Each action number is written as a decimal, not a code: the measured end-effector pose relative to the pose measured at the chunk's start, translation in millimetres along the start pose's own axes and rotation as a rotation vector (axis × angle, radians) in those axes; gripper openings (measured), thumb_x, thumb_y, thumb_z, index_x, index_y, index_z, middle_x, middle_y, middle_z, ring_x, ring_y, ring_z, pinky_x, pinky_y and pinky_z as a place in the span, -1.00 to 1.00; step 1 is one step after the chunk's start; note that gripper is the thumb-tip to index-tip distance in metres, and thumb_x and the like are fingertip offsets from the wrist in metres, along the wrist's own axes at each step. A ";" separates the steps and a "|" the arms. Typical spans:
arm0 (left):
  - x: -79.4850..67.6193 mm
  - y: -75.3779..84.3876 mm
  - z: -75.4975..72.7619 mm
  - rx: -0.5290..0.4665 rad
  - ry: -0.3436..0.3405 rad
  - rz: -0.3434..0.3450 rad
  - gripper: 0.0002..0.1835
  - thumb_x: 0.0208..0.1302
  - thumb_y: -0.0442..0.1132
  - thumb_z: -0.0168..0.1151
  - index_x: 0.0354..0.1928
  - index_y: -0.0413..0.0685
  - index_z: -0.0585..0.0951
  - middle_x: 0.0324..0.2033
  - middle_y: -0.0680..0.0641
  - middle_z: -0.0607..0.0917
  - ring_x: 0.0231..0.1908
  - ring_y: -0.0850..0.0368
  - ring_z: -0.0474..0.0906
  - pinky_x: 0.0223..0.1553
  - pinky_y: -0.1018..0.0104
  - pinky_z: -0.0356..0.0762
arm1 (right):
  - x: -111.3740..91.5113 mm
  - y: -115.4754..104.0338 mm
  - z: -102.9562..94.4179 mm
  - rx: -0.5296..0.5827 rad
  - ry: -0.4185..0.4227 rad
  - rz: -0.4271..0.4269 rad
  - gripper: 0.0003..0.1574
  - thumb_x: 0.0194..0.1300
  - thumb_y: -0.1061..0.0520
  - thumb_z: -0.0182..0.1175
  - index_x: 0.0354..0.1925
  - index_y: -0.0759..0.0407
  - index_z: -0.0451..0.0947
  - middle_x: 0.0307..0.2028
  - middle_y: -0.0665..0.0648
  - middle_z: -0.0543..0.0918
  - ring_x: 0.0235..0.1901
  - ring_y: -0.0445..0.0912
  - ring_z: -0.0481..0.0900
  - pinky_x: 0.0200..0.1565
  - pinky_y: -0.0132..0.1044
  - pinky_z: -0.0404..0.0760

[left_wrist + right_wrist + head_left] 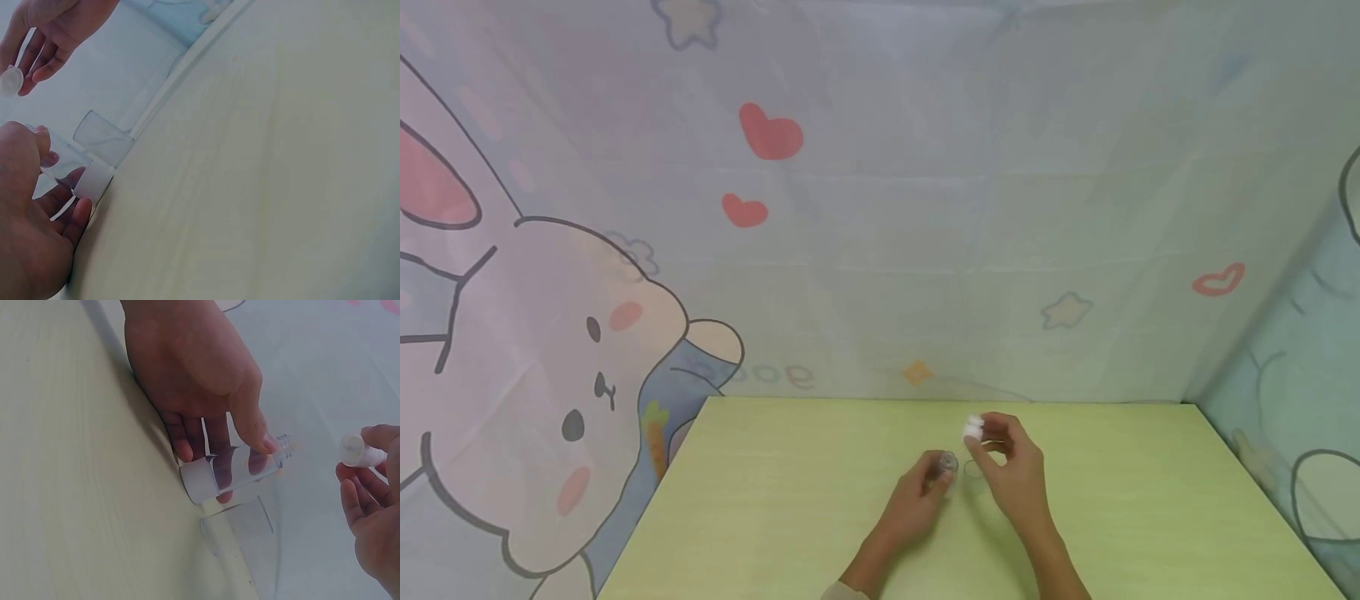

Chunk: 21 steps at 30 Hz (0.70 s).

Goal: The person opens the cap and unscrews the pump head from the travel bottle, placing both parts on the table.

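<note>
My left hand (917,498) grips a small clear bottle (247,470) with a white base band and a bare threaded neck, upright with its base at the tabletop. Held a little above and to the right of that neck, a white pump top (973,429) is pinched between thumb and fingers of my right hand (1019,477). In the right wrist view, the underside of the white top (354,451) faces the bottle. A clear cylindrical cover (103,139) stands on the table just beyond the bottle, apart from both hands.
The pale yellow-green table (1150,500) reaches back to a fabric backdrop (887,250) printed with hearts, stars and a large rabbit. Another printed sheet (1292,400) hangs along the right side.
</note>
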<state>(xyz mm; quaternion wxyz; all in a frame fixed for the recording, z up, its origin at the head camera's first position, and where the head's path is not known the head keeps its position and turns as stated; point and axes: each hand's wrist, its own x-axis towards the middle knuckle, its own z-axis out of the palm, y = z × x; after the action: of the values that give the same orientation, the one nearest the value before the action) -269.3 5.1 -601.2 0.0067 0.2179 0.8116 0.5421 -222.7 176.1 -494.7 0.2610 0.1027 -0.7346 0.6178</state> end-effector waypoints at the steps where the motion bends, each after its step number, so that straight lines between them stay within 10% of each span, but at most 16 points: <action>1: -0.2 0.1 -0.1 0.001 0.002 0.000 -0.62 0.65 0.09 0.08 0.34 0.19 0.54 0.10 0.08 0.73 0.11 0.17 0.64 0.10 0.19 0.62 | 0.1 -0.6 -0.7 0.000 0.001 -0.001 -0.55 0.30 0.45 0.41 0.11 0.52 0.54 -0.07 0.36 0.72 -0.15 0.03 0.70 -0.08 -0.40 0.70; 21: -0.4 4.2 -0.3 0.001 -0.003 -0.028 -0.62 0.64 0.11 0.08 0.34 0.23 0.55 0.11 0.11 0.72 0.14 0.17 0.62 0.15 0.16 0.61 | 1.9 6.6 -12.5 0.011 0.039 0.011 -0.57 0.31 0.47 0.39 0.12 0.53 0.56 -0.10 0.37 0.71 -0.14 -0.05 0.69 -0.08 -0.44 0.68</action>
<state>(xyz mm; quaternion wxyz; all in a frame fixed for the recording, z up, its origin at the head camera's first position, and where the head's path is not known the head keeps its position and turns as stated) -267.6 6.1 -597.6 0.0151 0.2074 0.8146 0.5414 -224.3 189.9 -498.1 0.2712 0.0882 -0.7267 0.6250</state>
